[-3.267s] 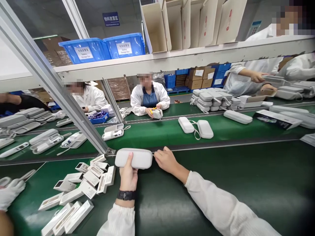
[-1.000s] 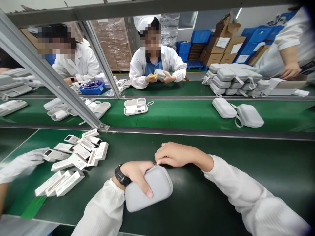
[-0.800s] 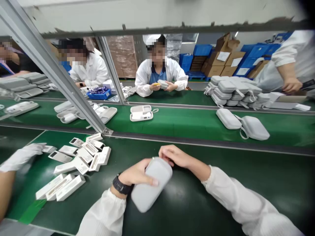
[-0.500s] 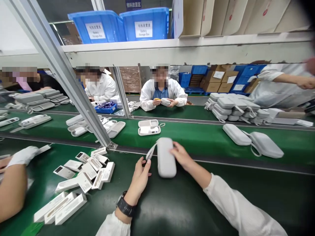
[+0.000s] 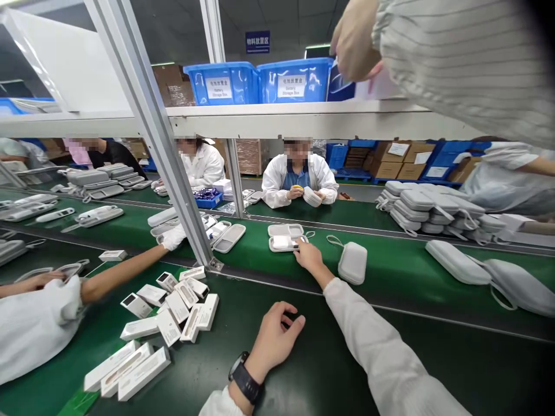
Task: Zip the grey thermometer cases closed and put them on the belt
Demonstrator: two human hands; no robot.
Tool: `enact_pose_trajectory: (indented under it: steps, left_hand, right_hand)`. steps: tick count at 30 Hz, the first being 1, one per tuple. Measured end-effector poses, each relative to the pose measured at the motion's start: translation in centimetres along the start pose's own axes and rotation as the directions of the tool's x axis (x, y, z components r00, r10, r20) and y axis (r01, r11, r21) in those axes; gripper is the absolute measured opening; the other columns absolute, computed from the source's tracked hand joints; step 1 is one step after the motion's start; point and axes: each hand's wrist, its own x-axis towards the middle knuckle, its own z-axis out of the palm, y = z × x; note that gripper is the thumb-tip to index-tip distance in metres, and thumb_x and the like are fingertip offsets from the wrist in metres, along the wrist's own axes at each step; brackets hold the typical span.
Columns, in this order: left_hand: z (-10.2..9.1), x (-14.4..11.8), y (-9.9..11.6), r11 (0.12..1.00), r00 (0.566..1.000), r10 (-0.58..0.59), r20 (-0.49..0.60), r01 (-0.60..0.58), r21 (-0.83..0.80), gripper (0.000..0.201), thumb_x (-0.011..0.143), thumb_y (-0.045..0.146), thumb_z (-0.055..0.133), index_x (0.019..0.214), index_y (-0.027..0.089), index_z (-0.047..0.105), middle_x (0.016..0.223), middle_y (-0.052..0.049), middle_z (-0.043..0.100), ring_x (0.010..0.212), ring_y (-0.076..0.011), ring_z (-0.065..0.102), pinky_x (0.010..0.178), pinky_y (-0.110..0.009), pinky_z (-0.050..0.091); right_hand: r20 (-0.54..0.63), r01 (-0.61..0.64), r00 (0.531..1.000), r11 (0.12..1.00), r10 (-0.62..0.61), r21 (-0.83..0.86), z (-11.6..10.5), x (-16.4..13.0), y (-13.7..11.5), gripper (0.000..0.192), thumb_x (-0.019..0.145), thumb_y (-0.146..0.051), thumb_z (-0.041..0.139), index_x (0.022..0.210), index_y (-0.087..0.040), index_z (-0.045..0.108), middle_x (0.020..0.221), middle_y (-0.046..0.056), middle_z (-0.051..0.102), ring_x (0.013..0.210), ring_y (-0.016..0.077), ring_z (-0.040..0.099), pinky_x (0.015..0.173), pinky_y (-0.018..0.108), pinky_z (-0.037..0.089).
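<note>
Head view showed my right hand (image 5: 309, 256) stretched forward to the middle of the frame, fingertips resting on the near edge of an open grey case (image 5: 286, 237) that lay on the green conveyor belt (image 5: 390, 268); the fingers were loosely extended and gripped nothing. A white device sat inside the open case. Just right of that hand lay a closed grey case (image 5: 352, 263) with its wrist strap trailing to the upper left, apart from the hand. My left hand (image 5: 274, 338) rested low and centre on the dark green desk (image 5: 455, 358), fingers loosely curled and holding nothing; a black watch (image 5: 245, 382) sat on that wrist. To the left of it lay a heap of small white boxes (image 5: 173, 300). A co-worker's gloved hand (image 5: 173, 237) reached across from the left edge toward the metal post (image 5: 165, 156). Closed cases were stacked at the right (image 5: 429, 208). Another person's hand (image 5: 353, 37) was at the shelf at the upper right.
</note>
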Motion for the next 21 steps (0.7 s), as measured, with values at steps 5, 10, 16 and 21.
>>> enact_pose_trajectory:
  steps: [5, 10, 16, 21]
  left_hand:
    - [-0.6, 0.9, -0.2, 0.985, 0.994, -0.112, 0.019, 0.114, -0.13, 0.033, 0.083, 0.051, 0.066, 0.088, 0.018, 0.065, 0.085, -0.006, 0.065, 0.07, -0.0175, 0.059, 0.063, -0.029, 0.045]
    - [-0.9, 1.3, -0.3, 0.934, 0.982, -0.18, 0.058, 0.189, -0.302, 0.039, 0.077, 0.053, 0.073, 0.087, 0.016, 0.065, 0.086, -0.007, 0.066, 0.077, -0.0193, 0.063, 0.064, -0.028, 0.047]
    - [-1.8, 2.3, -1.5, 0.617, 0.921, -0.381, 0.079, 0.317, -0.72, 0.05, 0.087, 0.057, 0.061, 0.102, 0.01, 0.064, 0.107, -0.021, 0.068, 0.09, -0.0264, 0.07, 0.083, -0.038, 0.055]
    - [-3.5, 2.5, -2.2, 0.213, 0.916, -0.307, 0.26, 0.332, -0.919, 0.061, 0.09, 0.058, 0.051, 0.125, 0.009, 0.058, 0.126, -0.028, 0.063, 0.119, -0.0409, 0.061, 0.101, -0.056, 0.046]
  right_hand:
    - [-0.005, -0.046, 0.999, 0.998, 0.046, -0.049, 1.0, 1.5, 0.1, 0.032, 0.094, -0.035, 0.059, 0.123, -0.021, 0.058, 0.11, 0.013, 0.071, 0.099, 0.0268, 0.067, 0.078, 0.032, 0.045]
    - [0.009, -0.035, 0.999, 0.998, 0.035, -0.054, 0.7, 1.3, 1.0, 0.022, 0.099, -0.027, 0.048, 0.105, -0.017, 0.066, 0.104, 0.016, 0.072, 0.098, 0.0283, 0.068, 0.077, 0.033, 0.044]
    - [-0.083, 0.059, 0.995, 0.996, -0.054, 0.061, -1.2, -1.6, -0.7, 0.027, 0.103, -0.024, 0.036, 0.116, -0.012, 0.057, 0.105, 0.017, 0.07, 0.089, 0.0254, 0.068, 0.077, 0.033, 0.045]
    - [-0.192, 0.382, 0.921, 0.882, -0.339, 0.275, -1.9, -11.4, -1.5, 0.018, 0.103, -0.026, 0.038, 0.103, -0.02, 0.055, 0.095, 0.006, 0.068, 0.086, 0.0199, 0.063, 0.079, 0.029, 0.047]
